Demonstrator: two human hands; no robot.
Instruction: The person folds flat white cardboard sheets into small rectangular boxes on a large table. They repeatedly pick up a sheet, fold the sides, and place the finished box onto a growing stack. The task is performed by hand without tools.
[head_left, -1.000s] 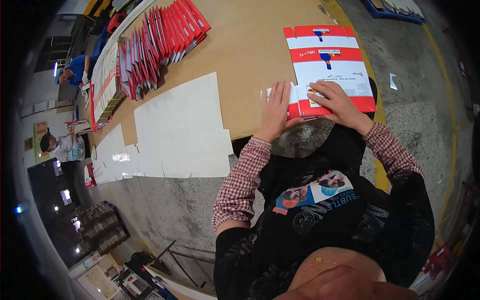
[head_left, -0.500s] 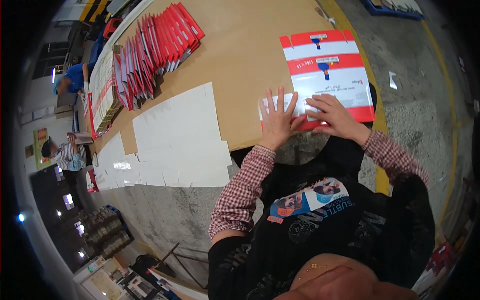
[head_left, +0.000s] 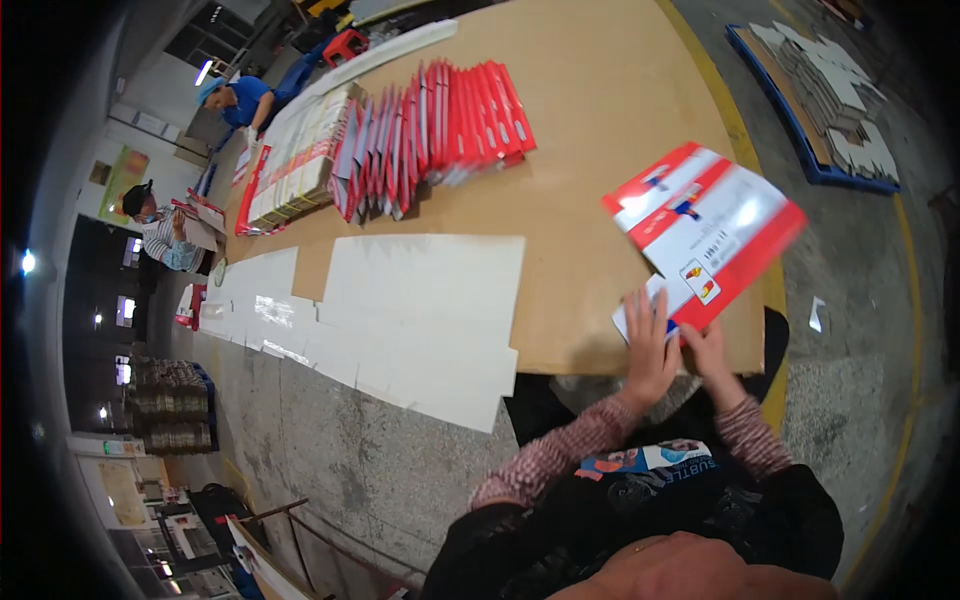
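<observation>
A flat red-and-white printed carton point(head_left: 735, 235) lies askew at the table's near right corner, its right edge blurred. On its near left flap my left hand point(head_left: 650, 355) rests with fingers stretched out, pointing away from me. My right hand point(head_left: 712, 360) is beside it at the carton's near edge. The right thumb side shows against the red border, and the other fingers seem to go around the edge, partly hidden. Both hands are close together, almost touching.
A row of folded red cartons point(head_left: 440, 125) stands on the brown table point(head_left: 590, 120), beside strapped bundles point(head_left: 305, 165). White cardboard sheets point(head_left: 420, 310) overhang the near edge. Two people work at the far left. A blue pallet point(head_left: 800, 150) with stacked cardboard stands on the floor at right.
The carton has turned clockwise and sits askew. My right hand has drawn back from its face to the near edge, closer to my left hand. The whole view has shifted.
</observation>
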